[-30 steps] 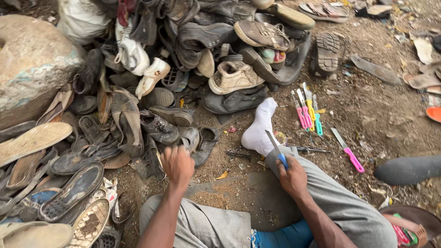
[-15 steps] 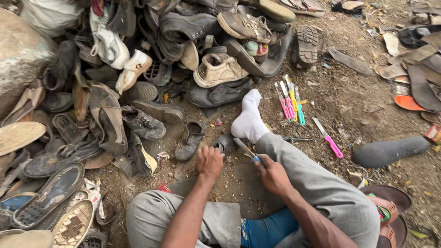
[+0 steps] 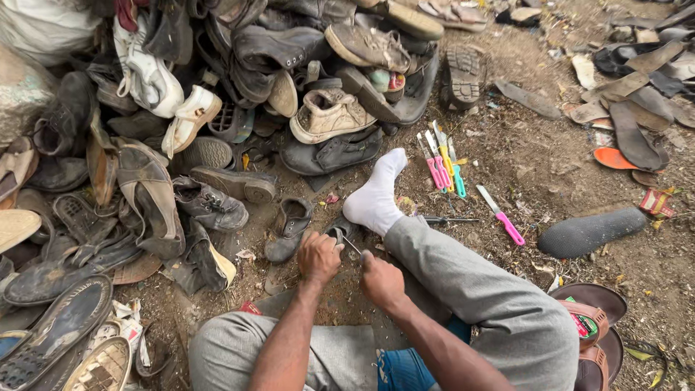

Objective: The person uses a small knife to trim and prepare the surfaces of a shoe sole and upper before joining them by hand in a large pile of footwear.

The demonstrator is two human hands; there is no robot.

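**Two hands meet over a small dark shoe on the dirt floor**

The person sits on bare ground, one leg stretched out with a white sock [image 3: 376, 197] on the foot. The left hand [image 3: 319, 257] is curled closed over the near edge of a small dark shoe piece [image 3: 338, 230] that lies just beside the sock; its grip wraps the piece, though how firmly cannot be told. The right hand [image 3: 381, 281] is also closed, its grip around a thin blade tool [image 3: 352, 247] whose tip points up and left toward the left hand; the two hands sit close together, almost touching.

Just left of the hands lies a worn dark ankle shoe [image 3: 288, 228]. Beyond it, filling the far left of the scene, a big heap of old shoes [image 3: 239, 94] and loose soles rises, with a tan sneaker [image 3: 329, 116] near its right edge. Right of the sock, a row of small knives with pink, yellow and green handles [image 3: 440, 163] lies on the dirt, and a single pink-handled knife [image 3: 501, 215] rests nearer. A black sole [image 3: 590, 232] lies well to the right.
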